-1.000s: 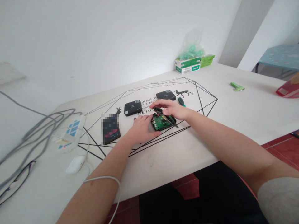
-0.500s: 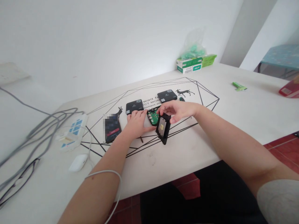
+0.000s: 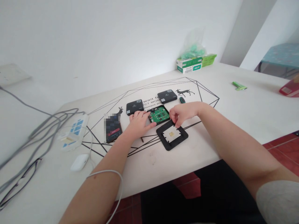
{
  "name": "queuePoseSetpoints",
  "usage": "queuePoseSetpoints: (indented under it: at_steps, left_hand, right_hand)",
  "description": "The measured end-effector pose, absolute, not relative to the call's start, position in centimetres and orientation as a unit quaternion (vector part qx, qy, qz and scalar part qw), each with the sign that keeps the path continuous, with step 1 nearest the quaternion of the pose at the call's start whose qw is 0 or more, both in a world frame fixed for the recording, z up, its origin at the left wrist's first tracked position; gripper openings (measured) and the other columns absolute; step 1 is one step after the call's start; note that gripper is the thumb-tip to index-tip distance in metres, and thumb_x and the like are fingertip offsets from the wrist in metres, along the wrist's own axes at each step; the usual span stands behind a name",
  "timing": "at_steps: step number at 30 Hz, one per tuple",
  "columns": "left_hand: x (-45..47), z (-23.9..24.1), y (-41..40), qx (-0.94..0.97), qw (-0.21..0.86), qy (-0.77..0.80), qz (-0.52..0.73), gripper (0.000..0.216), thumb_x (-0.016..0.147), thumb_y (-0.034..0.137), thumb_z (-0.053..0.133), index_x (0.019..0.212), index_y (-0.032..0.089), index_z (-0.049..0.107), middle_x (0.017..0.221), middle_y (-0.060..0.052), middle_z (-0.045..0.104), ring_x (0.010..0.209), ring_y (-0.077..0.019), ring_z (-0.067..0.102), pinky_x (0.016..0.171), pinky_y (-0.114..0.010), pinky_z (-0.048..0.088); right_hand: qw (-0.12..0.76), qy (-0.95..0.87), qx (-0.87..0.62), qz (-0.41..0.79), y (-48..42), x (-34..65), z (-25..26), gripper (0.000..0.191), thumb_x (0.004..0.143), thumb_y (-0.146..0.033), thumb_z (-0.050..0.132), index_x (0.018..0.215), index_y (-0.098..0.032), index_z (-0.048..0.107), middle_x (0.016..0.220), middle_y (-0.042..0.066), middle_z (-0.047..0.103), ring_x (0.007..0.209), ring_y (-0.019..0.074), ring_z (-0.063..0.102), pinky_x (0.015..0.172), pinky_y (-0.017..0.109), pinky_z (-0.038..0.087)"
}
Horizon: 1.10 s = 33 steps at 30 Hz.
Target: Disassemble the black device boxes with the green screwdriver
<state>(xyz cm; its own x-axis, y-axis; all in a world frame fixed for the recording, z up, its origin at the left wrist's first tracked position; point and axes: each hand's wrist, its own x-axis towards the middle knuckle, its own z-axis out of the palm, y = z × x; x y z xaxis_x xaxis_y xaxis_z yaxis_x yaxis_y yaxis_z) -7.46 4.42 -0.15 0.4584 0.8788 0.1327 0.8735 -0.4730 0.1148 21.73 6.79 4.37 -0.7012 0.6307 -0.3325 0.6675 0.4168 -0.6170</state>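
Observation:
A small black box (image 3: 159, 114) lies opened on the white table (image 3: 233, 118), its green circuit board showing. My left hand (image 3: 139, 123) grips its left side, thumb at the near edge and fingers at the far edge. The box's black cover (image 3: 172, 135) lies inside up just in front of it, with a metal plate in its middle. My right hand (image 3: 183, 112) hovers over the cover's far edge, its curled fingertips pinched on the rim.
Two closed black boxes (image 3: 135, 106) (image 3: 166, 95) and a green-handled screwdriver (image 3: 182, 100) lie behind. A phone (image 3: 112, 128), power strip (image 3: 73, 130), white mouse (image 3: 79, 162) and grey cables (image 3: 35, 133) sit at left. Green cartons (image 3: 191, 63) stand at the back.
My right hand lifted the cover off the box, swung it toward me and laid it inside up on the table. My left hand stayed on the box.

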Motion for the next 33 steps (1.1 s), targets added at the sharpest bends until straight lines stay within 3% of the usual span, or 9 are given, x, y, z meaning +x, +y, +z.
queuePoseSetpoints:
  at_steps: [4, 9, 11, 17, 22, 26, 33]
  left_hand:
    - [-6.7, -0.5, 4.0, 0.850, 0.004, 0.521, 0.071, 0.064, 0.101, 0.060, 0.048, 0.149, 0.018, 0.056, 0.158, -0.019, 0.050, 0.145, -0.0395, 0.039, 0.117, -0.060, 0.030]
    - [-6.7, -0.7, 4.1, 0.847, 0.004, 0.526, 0.076, 0.062, 0.103, 0.058, 0.045, 0.148, 0.018, 0.055, 0.161, -0.017, 0.049, 0.146, -0.0372, 0.040, 0.119, -0.058, 0.032]
    - [-6.8, -0.7, 4.2, 0.845, 0.004, 0.529, 0.081, 0.059, 0.104, 0.056, 0.042, 0.147, 0.017, 0.056, 0.163, -0.017, 0.046, 0.149, -0.0375, 0.037, 0.119, -0.058, 0.032]
    - [-7.0, -0.8, 4.7, 0.852, 0.004, 0.516, 0.084, 0.052, 0.102, 0.053, 0.049, 0.139, 0.018, 0.059, 0.159, -0.018, 0.052, 0.148, -0.0384, 0.039, 0.118, -0.059, 0.030]
    - [-7.1, -0.6, 5.0, 0.858, -0.002, 0.504, 0.095, 0.048, 0.098, 0.054, 0.057, 0.126, 0.016, 0.063, 0.140, -0.018, 0.065, 0.138, -0.0371, 0.048, 0.119, -0.055, 0.029]
    - [-6.9, -0.2, 4.9, 0.857, 0.002, 0.507, 0.097, 0.046, 0.098, 0.054, 0.059, 0.126, 0.017, 0.063, 0.133, -0.017, 0.067, 0.135, -0.0372, 0.050, 0.121, -0.057, 0.025]
    - [-7.0, -0.6, 5.4, 0.849, 0.012, 0.519, 0.101, 0.053, 0.092, 0.059, 0.065, 0.125, 0.018, 0.062, 0.132, -0.016, 0.067, 0.130, -0.0381, 0.052, 0.116, -0.053, 0.032]
  right_hand:
    - [-0.010, 0.851, 0.413, -0.325, 6.5, 21.4, 4.9, 0.034, 0.068, -0.046, 0.084, 0.074, -0.020, 0.064, 0.067, -0.004, 0.058, 0.060, 0.0122, 0.048, 0.057, 0.028, 0.035]
    - [-0.232, 0.868, 0.397, -0.189, 6.9, 19.7, 3.3, 0.014, 0.083, -0.028, 0.070, 0.090, -0.016, 0.069, 0.086, 0.002, 0.063, 0.076, 0.0149, 0.054, 0.071, 0.028, 0.041]
    - [-0.255, 0.879, 0.369, -0.159, 7.1, 18.5, 1.9, 0.014, 0.085, -0.022, 0.068, 0.096, -0.014, 0.071, 0.091, 0.005, 0.065, 0.081, 0.0168, 0.057, 0.077, 0.029, 0.043]
    - [-0.204, 0.914, 0.312, -0.162, 7.7, 14.5, 0.6, 0.025, 0.091, -0.015, 0.060, 0.110, -0.013, 0.075, 0.105, 0.012, 0.070, 0.091, 0.0190, 0.063, 0.088, 0.030, 0.048]
    - [-0.068, 0.925, 0.345, -0.140, 9.0, 11.8, 2.9, 0.016, 0.084, -0.013, 0.063, 0.089, -0.014, 0.078, 0.081, 0.006, 0.075, 0.069, 0.0156, 0.057, 0.068, 0.027, 0.041]
    - [0.017, 0.916, 0.384, -0.112, 10.0, 10.6, 4.3, 0.016, 0.079, -0.014, 0.066, 0.083, -0.014, 0.081, 0.072, 0.006, 0.075, 0.062, 0.0158, 0.056, 0.063, 0.029, 0.039]
    - [0.001, 0.920, 0.370, -0.126, 10.6, 10.3, 4.4, 0.024, 0.070, -0.017, 0.071, 0.090, -0.012, 0.084, 0.077, 0.007, 0.079, 0.067, 0.0173, 0.063, 0.064, 0.027, 0.043]
